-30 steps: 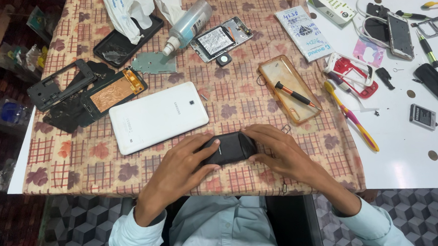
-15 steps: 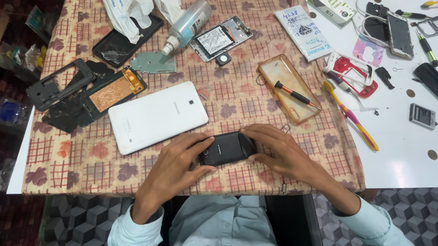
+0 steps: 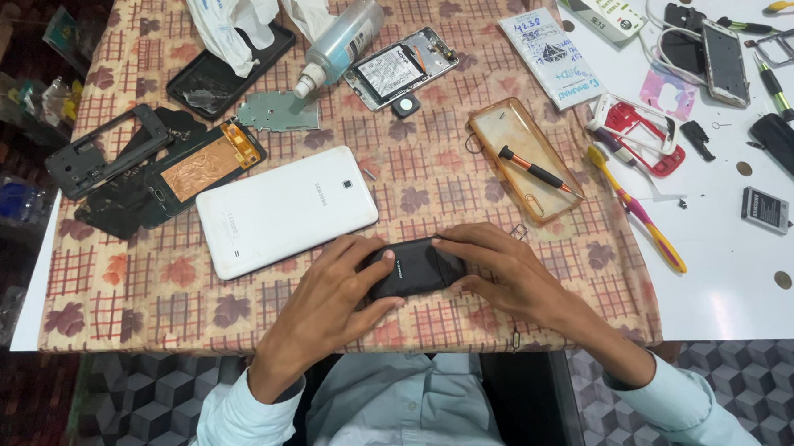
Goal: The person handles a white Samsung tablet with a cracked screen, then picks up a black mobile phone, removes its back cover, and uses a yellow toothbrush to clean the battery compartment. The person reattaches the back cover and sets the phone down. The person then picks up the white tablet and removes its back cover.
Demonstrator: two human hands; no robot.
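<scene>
At the near edge of the patterned tablecloth (image 3: 144,301), a small black phone (image 3: 413,268) is held back-side up between both hands. It is gripped at its left end by the left hand (image 3: 331,305), whose fingers are curled around it and whose thumb lies under its lower edge. Its right end and upper edge are covered by the right hand (image 3: 502,277), fingers closed over the casing, so that part of the phone is hidden. Whether the phone rests on the cloth or is lifted just off it cannot be told.

Just beyond the left hand a white tablet (image 3: 286,209) is laid face down at a slant. To its left, a dismantled device with a copper-coloured inner plate (image 3: 205,166) is seen beside a dark empty frame (image 3: 106,148); the parts beneath them are too dark to make out. To the right, beyond the right hand, a screwdriver (image 3: 533,169) is laid in a clear amber phone case (image 3: 517,135), with a yellow and pink toothbrush (image 3: 634,207) near it on the cloth's edge.

Farther off are found an opened phone (image 3: 399,67) with its insides exposed, a clear plastic bottle (image 3: 338,46) lying on its side, a grey metal plate (image 3: 277,111) and a cracked black screen (image 3: 229,73) partly hidden under a white plastic bag (image 3: 246,11), which is cut off by the top edge. On the white table (image 3: 733,282) at the right, a small battery (image 3: 765,210) and further phone parts are scattered, some cut off by the frame.
</scene>
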